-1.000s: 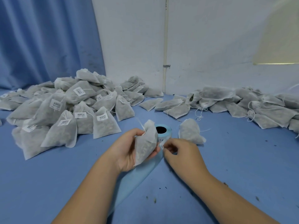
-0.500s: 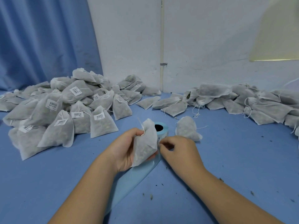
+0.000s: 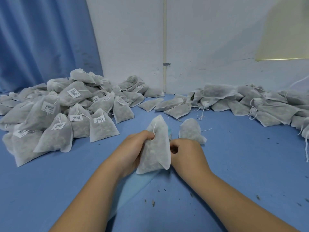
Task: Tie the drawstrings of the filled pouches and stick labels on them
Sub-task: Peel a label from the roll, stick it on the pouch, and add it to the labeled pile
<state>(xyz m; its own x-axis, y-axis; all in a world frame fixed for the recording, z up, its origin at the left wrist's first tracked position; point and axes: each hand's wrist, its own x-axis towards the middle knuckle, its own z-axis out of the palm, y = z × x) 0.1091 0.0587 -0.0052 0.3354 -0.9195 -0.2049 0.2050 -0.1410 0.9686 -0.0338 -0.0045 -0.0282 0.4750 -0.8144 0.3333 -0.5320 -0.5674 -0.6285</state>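
Note:
My left hand (image 3: 133, 148) grips a filled white mesh pouch (image 3: 155, 151) upright above the blue table, its drawstring looped near my thumb. No label shows on the side facing me. My right hand (image 3: 185, 153) sits just right of the pouch with curled fingers, thumb and forefinger pinched together at the label roll (image 3: 169, 132). The pouch hides almost all of that roll and whatever label is being pinched. A pale blue backing strip (image 3: 133, 186) trails from under the pouch toward me.
A heap of tied, labelled pouches (image 3: 66, 118) fills the left. Several unlabelled pouches with loose strings (image 3: 250, 104) lie along the back right. One pouch (image 3: 190, 131) lies just behind my right hand. Dark crumbs dot the blue table (image 3: 234, 164).
The pouch has swung in front of the label roll, hiding it. My right hand has drawn closer to the pouch's right edge.

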